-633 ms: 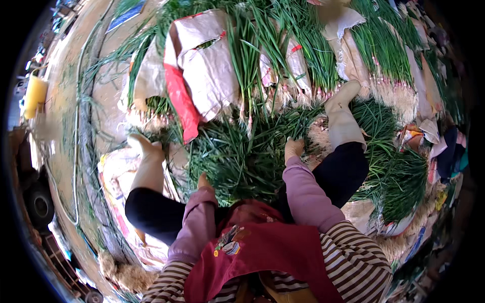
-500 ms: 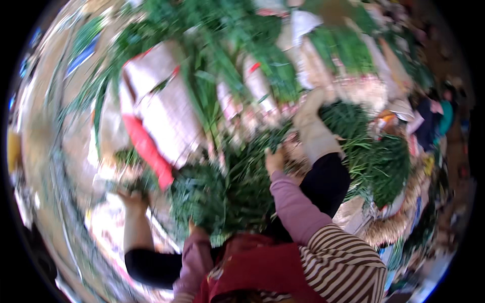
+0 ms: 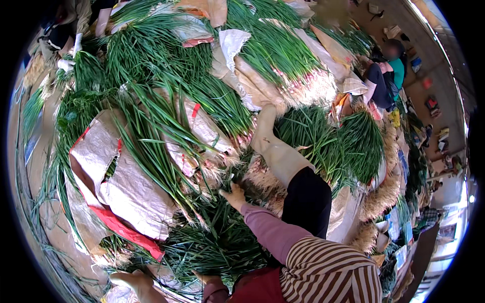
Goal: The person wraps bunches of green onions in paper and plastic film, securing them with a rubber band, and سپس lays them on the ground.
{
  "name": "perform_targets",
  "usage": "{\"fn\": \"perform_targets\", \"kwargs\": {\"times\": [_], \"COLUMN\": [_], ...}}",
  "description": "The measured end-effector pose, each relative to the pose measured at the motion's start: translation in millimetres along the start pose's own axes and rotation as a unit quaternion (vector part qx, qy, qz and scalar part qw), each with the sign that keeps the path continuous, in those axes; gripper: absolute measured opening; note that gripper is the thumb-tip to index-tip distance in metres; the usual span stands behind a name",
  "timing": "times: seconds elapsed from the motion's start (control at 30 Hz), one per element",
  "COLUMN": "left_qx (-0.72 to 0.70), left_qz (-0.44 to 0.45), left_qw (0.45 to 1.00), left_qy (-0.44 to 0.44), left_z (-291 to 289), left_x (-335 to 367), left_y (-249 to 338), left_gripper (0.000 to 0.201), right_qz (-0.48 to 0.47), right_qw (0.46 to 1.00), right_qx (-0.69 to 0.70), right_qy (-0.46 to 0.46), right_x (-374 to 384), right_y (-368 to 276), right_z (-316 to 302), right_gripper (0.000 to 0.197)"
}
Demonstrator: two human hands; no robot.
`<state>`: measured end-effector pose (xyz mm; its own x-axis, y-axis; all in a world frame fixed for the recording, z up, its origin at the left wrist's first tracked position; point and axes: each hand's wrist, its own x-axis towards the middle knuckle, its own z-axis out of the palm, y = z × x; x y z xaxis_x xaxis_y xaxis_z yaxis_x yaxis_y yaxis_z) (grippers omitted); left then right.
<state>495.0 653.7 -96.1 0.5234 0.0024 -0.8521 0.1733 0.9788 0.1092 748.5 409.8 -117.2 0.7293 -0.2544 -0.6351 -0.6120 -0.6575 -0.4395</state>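
Note:
Beside my right leg, my right hand (image 3: 234, 196) reaches over loose dark green onion leaves (image 3: 217, 222); its thumb and a finger are apart, with a small pale bit by the fingertip. Low in the view, my left hand (image 3: 207, 279) lies at the near edge of the same leaves. One digit stretches left, and its other fingers are hidden, so its grip does not show. Past my right hand, green onions (image 3: 151, 146) with pale, hairy roots lie across whitish woven sacks (image 3: 134, 189), one edged in red.
My light-coloured boots (image 3: 268, 136) stand among the bundles. Root-trimmed-looking rows of green onions (image 3: 283, 50) fill the far side. A bundle with roots (image 3: 361, 136) lies right. One person in white gloves (image 3: 65, 64) works far left; another in a green top (image 3: 398, 73) sits far right.
The view has shifted, so sacks, bundles and both hands now appear lower and farther left. The picture is sharper. Both hands stay near the same leaves.

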Motion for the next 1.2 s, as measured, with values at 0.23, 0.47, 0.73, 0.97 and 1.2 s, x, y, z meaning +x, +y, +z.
{"fn": "perform_targets", "kwargs": {"times": [0.23,0.47,0.73,0.97,1.2], "left_qx": [0.013,0.186,0.095,0.094,0.320], "left_qz": [0.007,-0.022,0.049,0.256,0.190], "left_qw": [1.000,0.982,0.981,0.925,0.817], "left_qy": [-0.008,0.038,0.165,0.263,0.440], "left_z": [0.3,1.4,-1.0,-8.2,-16.6], "left_x": [-26.0,-21.3,-68.1,-71.5,-27.2], "left_y": [0.3,1.2,1.9,46.4,53.6], "left_gripper": [0.050,0.038,0.049,0.057,0.090], "right_qz": [-0.087,-0.111,-0.292,-0.094,-0.001], "right_qw": [0.988,0.953,0.774,0.789,0.887], "right_qx": [0.002,-0.125,0.011,0.233,0.181], "right_qy": [-0.125,-0.251,-0.562,-0.561,-0.425], "right_x": [-76.7,-103.8,-180.9,-224.1,-121.0], "right_y": [-33.1,-20.6,-8.9,-43.8,-36.9], "right_z": [28.9,89.4,170.7,218.5,44.3], "right_gripper": [0.070,0.045,0.029,0.039,0.046]}}
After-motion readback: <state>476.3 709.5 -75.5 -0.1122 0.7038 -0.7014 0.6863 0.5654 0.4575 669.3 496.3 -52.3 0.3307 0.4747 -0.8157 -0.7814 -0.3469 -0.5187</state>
